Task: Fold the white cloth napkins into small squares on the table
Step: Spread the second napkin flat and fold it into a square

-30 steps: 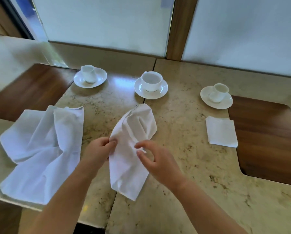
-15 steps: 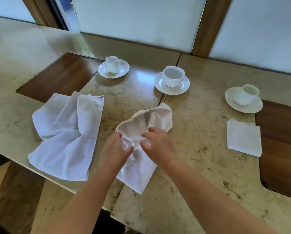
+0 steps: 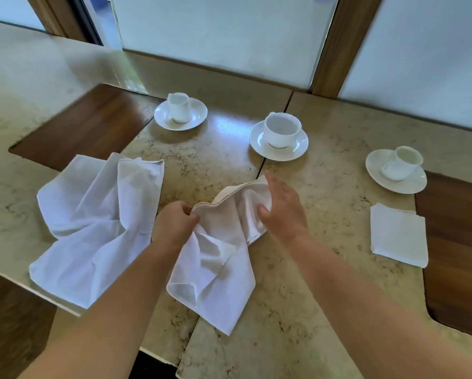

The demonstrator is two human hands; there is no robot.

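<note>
A crumpled white napkin point(image 3: 215, 269) lies in the middle of the marble table point(image 3: 311, 296). My left hand point(image 3: 174, 225) pinches its upper left hemmed edge. My right hand point(image 3: 281, 206) rests on the napkin's upper right part with fingers stretched out and the thumb pressing into the cloth. Another unfolded white napkin point(image 3: 92, 228) lies rumpled at the left, one corner reaching the table's front edge. A napkin folded into a small square point(image 3: 397, 235) sits at the right.
Three white cups on saucers stand along the far side: back left point(image 3: 180, 110), middle point(image 3: 280, 135), right point(image 3: 397, 168). Dark wood insets lie at the far left point(image 3: 87, 127) and right point(image 3: 453, 242). The table's front edge runs close below the napkins.
My hands have spread apart along the middle napkin's top edge: the right moved up and right over the cloth, the left stayed pinching the left edge. The view shifted slightly.
</note>
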